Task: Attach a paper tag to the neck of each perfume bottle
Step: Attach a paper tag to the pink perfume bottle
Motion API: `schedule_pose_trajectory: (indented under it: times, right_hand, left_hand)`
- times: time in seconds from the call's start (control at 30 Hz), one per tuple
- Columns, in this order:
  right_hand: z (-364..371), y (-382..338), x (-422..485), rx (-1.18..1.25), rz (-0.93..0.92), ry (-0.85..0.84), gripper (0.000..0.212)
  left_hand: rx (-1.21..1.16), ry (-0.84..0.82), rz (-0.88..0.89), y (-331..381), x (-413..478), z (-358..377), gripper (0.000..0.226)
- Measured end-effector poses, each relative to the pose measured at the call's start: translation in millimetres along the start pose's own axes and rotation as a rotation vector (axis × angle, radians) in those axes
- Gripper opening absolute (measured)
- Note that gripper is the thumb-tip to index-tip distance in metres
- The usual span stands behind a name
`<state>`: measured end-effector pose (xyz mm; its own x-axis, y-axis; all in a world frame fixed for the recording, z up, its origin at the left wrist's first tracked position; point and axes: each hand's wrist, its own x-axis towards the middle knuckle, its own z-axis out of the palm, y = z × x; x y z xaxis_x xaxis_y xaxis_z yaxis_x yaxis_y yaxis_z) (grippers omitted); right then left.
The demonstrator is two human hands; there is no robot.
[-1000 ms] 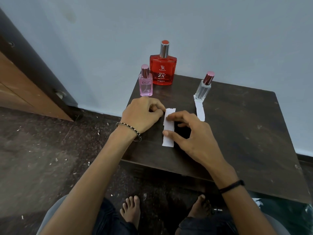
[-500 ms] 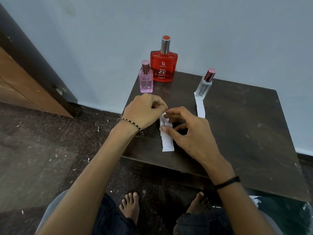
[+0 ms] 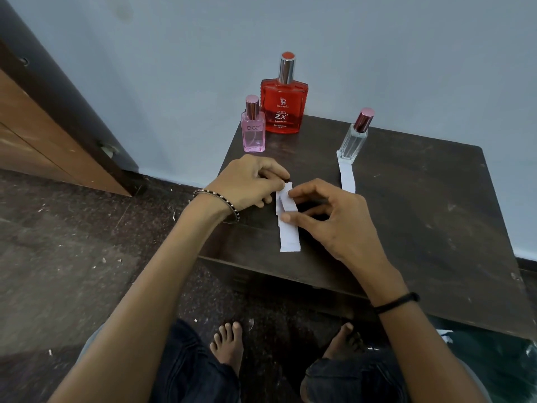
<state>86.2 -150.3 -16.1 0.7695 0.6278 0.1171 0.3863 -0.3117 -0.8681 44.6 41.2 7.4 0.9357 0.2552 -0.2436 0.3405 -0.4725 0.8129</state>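
Note:
Three perfume bottles stand at the back of a dark wooden table (image 3: 421,216): a small pink bottle (image 3: 254,132), a large red bottle (image 3: 283,106) behind it, and a clear bottle (image 3: 353,142) with a dark pink cap to the right. A white paper strip (image 3: 347,177) lies flat in front of the clear bottle, its far end under the bottle's base. Near the table's left front, a second white paper strip (image 3: 287,231) is pinched at its upper end by my left hand (image 3: 250,184) and my right hand (image 3: 334,222). Its top is folded and lifted; its lower end rests on the table.
A pale blue wall stands right behind the table. A wooden door and dark frame (image 3: 43,117) are at the left. The dark floor (image 3: 72,257) is littered with small scraps. My bare feet (image 3: 229,341) are below the table's front edge.
The flat strip's upper end has been picked up and folded between both hands. The fingers have closed in on it; the hands shifted slightly.

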Motion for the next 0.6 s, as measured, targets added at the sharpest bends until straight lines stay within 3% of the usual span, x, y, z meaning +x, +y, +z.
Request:
schedule_pose_trajectory:
  times: [0.3, 0.6]
  right_hand:
    - [2, -9, 3, 0.083, 0.155, 0.023, 0.025]
    - [3, -21, 7, 0.003, 0.251, 0.013, 0.027]
  left_hand:
    - [-0.079, -0.160, -0.005, -1, -11, -12, 0.038]
    - [0.018, -0.014, 0.027, 3, -29, 3, 0.041]
